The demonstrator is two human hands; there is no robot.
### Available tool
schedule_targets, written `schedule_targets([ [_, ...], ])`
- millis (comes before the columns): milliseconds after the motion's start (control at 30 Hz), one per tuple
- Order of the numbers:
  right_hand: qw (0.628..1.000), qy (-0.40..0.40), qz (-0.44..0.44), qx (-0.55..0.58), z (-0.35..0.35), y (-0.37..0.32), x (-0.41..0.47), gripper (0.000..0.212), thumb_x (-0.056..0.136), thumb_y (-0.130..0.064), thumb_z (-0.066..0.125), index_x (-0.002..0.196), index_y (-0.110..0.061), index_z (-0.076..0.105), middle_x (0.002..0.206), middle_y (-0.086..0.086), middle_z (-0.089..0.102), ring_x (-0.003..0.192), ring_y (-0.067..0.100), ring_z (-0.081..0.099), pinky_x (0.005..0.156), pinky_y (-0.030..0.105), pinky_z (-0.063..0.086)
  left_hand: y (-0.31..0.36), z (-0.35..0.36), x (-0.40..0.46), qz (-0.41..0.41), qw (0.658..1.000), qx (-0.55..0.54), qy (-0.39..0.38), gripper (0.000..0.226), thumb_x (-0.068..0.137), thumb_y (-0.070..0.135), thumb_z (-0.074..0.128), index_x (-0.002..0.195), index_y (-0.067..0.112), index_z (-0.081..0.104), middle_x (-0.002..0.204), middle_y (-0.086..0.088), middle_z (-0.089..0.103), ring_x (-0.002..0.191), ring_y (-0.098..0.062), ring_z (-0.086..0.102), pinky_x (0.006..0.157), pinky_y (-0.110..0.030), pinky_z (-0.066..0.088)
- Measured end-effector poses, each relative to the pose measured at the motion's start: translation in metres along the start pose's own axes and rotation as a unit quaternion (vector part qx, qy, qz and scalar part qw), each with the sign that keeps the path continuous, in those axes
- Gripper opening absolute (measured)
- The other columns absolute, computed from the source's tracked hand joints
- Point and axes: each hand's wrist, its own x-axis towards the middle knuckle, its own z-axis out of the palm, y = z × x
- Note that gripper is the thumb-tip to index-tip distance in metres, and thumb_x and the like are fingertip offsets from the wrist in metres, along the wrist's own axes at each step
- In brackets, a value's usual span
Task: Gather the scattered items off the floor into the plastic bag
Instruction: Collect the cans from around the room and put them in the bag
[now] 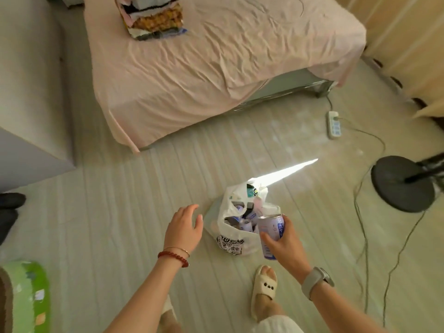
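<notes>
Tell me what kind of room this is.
Most likely a bedroom: a bed with a pink sheet, folded clothes stacked on it, and a standing fan's base on the floor.

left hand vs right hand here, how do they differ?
The right hand grips a purple can beside the plastic bag; the left hand holds nothing, fingers relaxed and spread. The left hand's wrist carries a red bead bracelet; the right hand's wrist carries a grey watch. The left hand sits left of the bag, the right hand at its right edge. Both are bare and reach toward the bag.
</notes>
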Motion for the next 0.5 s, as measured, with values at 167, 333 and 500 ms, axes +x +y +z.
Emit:
schedule_targets([
  [167,0.999,-0.006,0.019,-0.038,-0.032,0.078,0.07,0.075,0.069,-0.038,0.067,0.132,-0.019,0.031,0.116,0.008,0.058,0.1,0.024,0.059,0.086,0.041,0.051,0.041,0.115,0.033,-0.017,0.998,0.006,-0.068,0.032,0.09,0.017,0.049,0.121,0.01,0.052,0.122,-0.01,0.056,0.115,-0.025,0.051,0.096,-0.034,0.041],
  [333,0.988,-0.049,-0.068,-0.129,0.005,0.14,0.149,0.075,0.076,-0.041,0.066,0.136,-0.022,0.026,0.126,0.002,0.049,0.108,0.02,0.052,0.08,0.025,0.042,0.011,0.206,0.072,-0.051,0.995,0.019,-0.088,0.033,0.089,0.015,0.05,0.121,0.008,0.052,0.12,-0.013,0.055,0.114,-0.027,0.049,0.096,-0.032,0.038],
  [500,0.951,-0.078,-0.119,-0.274,0.086,0.204,0.25,0.074,0.077,-0.051,0.059,0.136,-0.022,0.024,0.124,0.005,0.051,0.108,0.027,0.053,0.081,0.033,0.043,-0.058,0.3,0.139,-0.012,0.997,0.037,-0.066,0.033,0.087,0.013,0.053,0.12,0.009,0.054,0.122,-0.012,0.054,0.116,-0.028,0.047,0.098,-0.034,0.037],
])
